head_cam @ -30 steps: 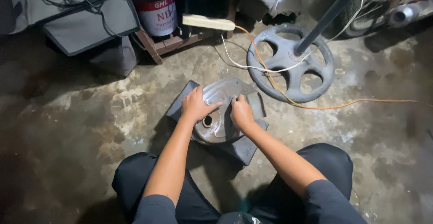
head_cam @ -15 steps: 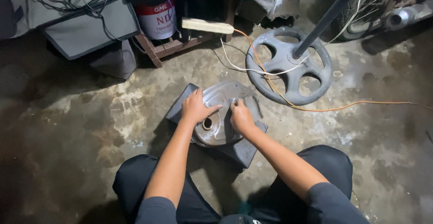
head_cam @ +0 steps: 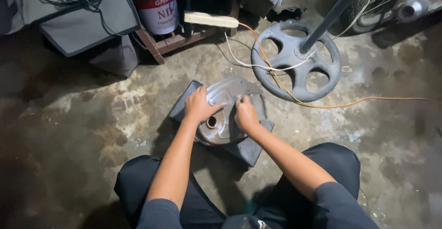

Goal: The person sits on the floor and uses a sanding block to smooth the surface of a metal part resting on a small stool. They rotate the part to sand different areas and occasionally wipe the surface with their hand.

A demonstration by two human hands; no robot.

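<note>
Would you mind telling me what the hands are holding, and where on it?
Both hands rest on the dented metal tank: the left hand on its upper left surface, the right hand on its right side. Neither lifts it.

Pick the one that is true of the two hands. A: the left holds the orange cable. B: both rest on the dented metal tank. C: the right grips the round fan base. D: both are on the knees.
B: the left hand and right hand both lie on the silver metal tank, apart from the orange cable and fan base.
</note>
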